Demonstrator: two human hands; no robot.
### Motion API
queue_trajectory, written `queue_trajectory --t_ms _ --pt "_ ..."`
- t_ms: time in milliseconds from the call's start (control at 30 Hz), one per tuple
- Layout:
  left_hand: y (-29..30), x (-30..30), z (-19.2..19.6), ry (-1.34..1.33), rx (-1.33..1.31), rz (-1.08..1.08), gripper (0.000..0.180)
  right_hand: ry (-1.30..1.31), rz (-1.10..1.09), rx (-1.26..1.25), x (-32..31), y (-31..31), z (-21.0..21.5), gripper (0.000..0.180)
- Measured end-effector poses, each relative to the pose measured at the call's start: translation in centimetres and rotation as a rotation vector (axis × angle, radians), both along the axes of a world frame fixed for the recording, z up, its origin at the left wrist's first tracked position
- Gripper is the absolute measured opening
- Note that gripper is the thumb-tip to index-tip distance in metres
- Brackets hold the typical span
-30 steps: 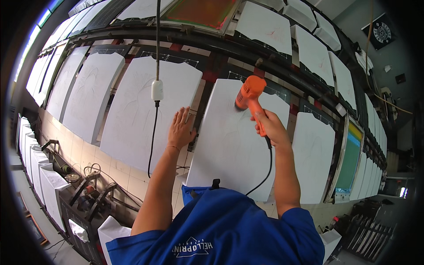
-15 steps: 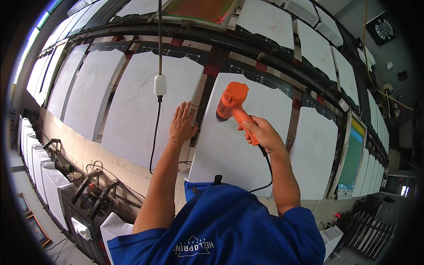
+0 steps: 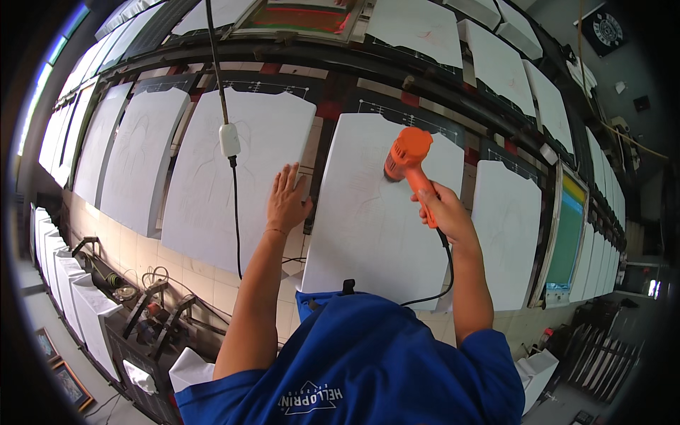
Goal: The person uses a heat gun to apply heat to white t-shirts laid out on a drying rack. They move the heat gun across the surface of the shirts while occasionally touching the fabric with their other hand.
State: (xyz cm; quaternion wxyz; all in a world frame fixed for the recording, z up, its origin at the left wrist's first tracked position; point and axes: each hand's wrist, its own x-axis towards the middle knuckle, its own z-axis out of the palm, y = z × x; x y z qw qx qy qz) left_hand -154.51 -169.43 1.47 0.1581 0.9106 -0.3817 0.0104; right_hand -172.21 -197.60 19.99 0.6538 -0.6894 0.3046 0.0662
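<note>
My right hand (image 3: 450, 216) is wrapped round the handle of an orange heat gun (image 3: 414, 159). Its dark nozzle points down and to the left over a white fabric-covered board (image 3: 368, 219) that bears faint printed lines. A black cord runs from the handle back toward my waist. My left hand (image 3: 287, 200) has its fingers stretched out and holds nothing. It lies at the right edge of the neighbouring white board (image 3: 230, 184), beside the gap between the two boards. Whether its palm presses on the fabric, I cannot tell.
A white plug connector (image 3: 229, 139) hangs on a cable over the left board. Another white board (image 3: 504, 234) lies to the right, before a framed green screen (image 3: 567, 244). A dark rail (image 3: 340, 65) crosses behind, with more boards beyond. Metal brackets (image 3: 159, 308) stand lower left.
My right hand has carried the heat gun to the right across the board. The hanging connector has swung left. My left hand stays spread in nearly the same place.
</note>
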Motion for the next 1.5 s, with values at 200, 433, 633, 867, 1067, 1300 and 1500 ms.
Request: queue_trajectory --t_ms 200,433,633,867,1067,1300,1500 --pt "-0.1 0.0 0.4 0.005 -0.009 -0.001 0.052 -0.056 -0.124 -0.027 1.2 -1.9 -0.3 0.039" --pt "-0.4 -0.2 0.7 0.02 0.011 0.002 0.051 -0.087 -0.219 -0.05 2.2 -3.7 -0.9 0.041" --pt "-0.2 -0.1 0.0 -0.001 0.028 -0.001 0.05 -0.045 -0.151 -0.018 1.0 -4.0 -1.0 0.039" --pt "-0.4 -0.1 0.1 0.009 0.034 -0.005 0.048 0.01 -0.191 -0.066 -0.3 -4.4 -0.4 0.038" --pt "-0.3 -0.3 0.2 0.01 0.043 0.006 0.046 0.088 -0.183 -0.085 -2.9 -4.2 1.1 0.04" --pt "-0.7 -0.2 0.3 -0.016 0.045 -0.013 0.045 -0.033 -0.307 -0.095 -2.0 -5.9 -0.5 0.043" --pt "-0.5 -0.1 0.0 -0.018 0.034 -0.025 0.045 -0.087 -0.321 -0.061 0.3 -6.6 -2.1 0.043"
